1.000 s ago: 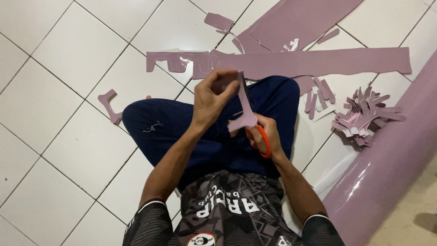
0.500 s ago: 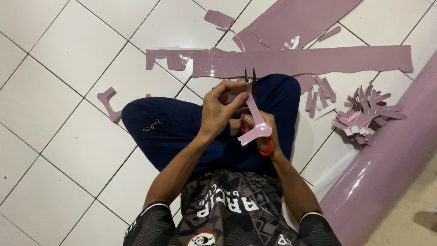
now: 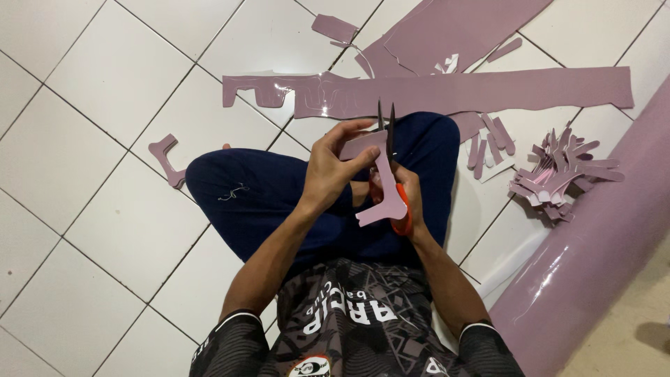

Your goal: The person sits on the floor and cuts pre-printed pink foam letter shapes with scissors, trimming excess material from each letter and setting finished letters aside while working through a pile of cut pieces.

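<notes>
I sit cross-legged on a white tiled floor. My left hand [image 3: 333,166] pinches a small mauve cut-out shape [image 3: 382,188] above my lap. My right hand [image 3: 410,199] grips scissors [image 3: 386,126] by their orange handles, mostly hidden behind the shape. The dark blades point away from me and are slightly apart at the top edge of the shape.
A long mauve strip [image 3: 447,91] with cut notches lies on the floor ahead of my knees. A larger mauve sheet [image 3: 453,28] lies beyond it. A pile of cut shapes [image 3: 562,174] sits at right beside a mauve roll [image 3: 593,258]. One loose offcut [image 3: 167,159] lies at left.
The mauve shape has been turned in my left hand, and the scissors now point up at its top edge. Both hands moved slightly right.
</notes>
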The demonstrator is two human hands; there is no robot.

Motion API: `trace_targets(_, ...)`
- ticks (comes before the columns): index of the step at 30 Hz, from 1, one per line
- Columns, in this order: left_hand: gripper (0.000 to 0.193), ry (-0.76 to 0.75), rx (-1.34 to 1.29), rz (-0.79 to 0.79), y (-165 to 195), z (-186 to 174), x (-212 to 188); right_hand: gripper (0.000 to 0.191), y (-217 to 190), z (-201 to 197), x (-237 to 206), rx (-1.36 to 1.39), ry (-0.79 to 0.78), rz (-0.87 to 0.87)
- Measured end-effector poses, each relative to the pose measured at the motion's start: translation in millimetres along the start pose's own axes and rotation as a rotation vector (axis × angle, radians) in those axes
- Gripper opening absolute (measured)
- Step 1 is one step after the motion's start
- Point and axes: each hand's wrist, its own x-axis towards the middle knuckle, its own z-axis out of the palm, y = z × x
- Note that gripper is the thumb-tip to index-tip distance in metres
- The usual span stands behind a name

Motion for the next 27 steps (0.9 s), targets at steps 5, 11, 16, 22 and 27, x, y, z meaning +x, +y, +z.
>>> trace_targets(5, 0.059, -0.017, -0.039, -0.073, 15.4, -7.5, 2.2, 0.032, -10.1, -0.9, -4.5, -0.202, -0.05, -0.226)
trace_targets(11, 0.06, -0.084, 0.125, -0.13, 27.2, -21.6, 12.4, 0.03, -25.4, -0.3, -8.4, -0.224, -0.019, 0.023)
trace_targets(16, 0.054, -0.189, 0.168, -0.184, 7.7, -47.4, 25.3, 0.028, -32.0, -3.5, -13.4, -0.263, -0.059, 0.098)
trace_targets(22, 0.047, -0.113, -0.324, 0.211, -36.2, -23.2, 12.2, 0.027, -20.5, 1.9, -11.3, -0.112, -0.001, 0.11)
trace_targets(27, 0.047, 0.217, -0.072, 0.239, -43.4, 19.8, -18.4, 0.031, -11.3, 15.0, -3.5, -0.247, 0.032, -0.011)
